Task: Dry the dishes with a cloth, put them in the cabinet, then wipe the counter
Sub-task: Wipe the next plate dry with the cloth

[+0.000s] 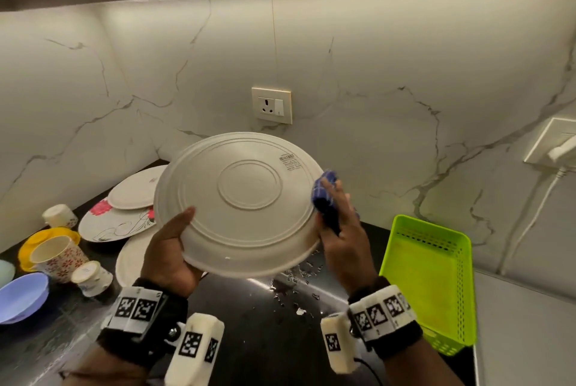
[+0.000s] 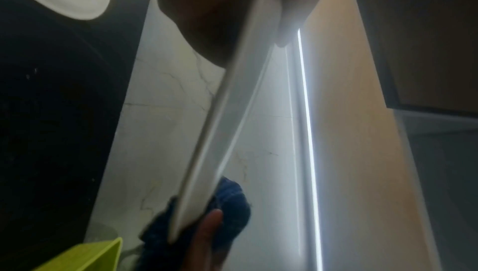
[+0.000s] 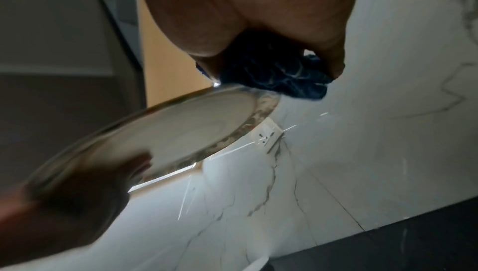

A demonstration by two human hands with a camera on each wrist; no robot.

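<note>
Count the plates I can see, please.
4: one in the left hand, the held plate; small plate on floral plate; one partly hidden below. More may hide.

Large round cream plate (image 1: 240, 198) is held up above the black stone counter (image 1: 265, 323), underside toward the head camera, tilted. Left hand (image 1: 170, 253) at its lower left rim; right hand (image 1: 343, 236) at its right rim, with a bunched blue checked cloth (image 1: 325, 198) between fingers and rim. Water drops (image 1: 296, 286) on the counter beneath the plate. Lime-green perforated plastic basket (image 1: 430, 276) to the right. To the left: stacked plates (image 1: 124, 214), floral cups (image 1: 59, 254), a lavender plastic bowl (image 1: 21, 295). White wall socket (image 1: 271, 105) on the marble backsplash behind the plate.
</note>
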